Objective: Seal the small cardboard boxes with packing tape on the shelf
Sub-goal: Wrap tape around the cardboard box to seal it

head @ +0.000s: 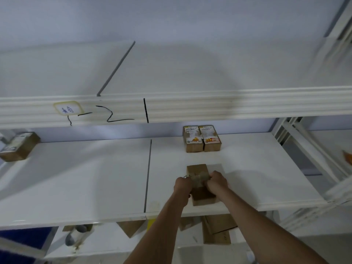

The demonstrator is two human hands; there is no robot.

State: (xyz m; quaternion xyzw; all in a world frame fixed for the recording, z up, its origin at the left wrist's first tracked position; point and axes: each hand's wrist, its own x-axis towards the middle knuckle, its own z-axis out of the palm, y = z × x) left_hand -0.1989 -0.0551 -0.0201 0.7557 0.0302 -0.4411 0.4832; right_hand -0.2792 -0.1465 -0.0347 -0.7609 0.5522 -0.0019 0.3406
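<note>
both hands, the left hand (183, 184) and right hand (217, 181), are curled around a strip of packing tape (199, 178) stretched across a small cardboard box (200, 184) between them. the box sits near the front edge of a white shelf (95, 178), with bare surface on both sides. two labelled boxes (202, 139) stand side by side, touching, at the back. another box (19, 146) lies far left.

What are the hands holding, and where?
Both hands, left and right, pinch a tape strip by its ends across the box.
</note>
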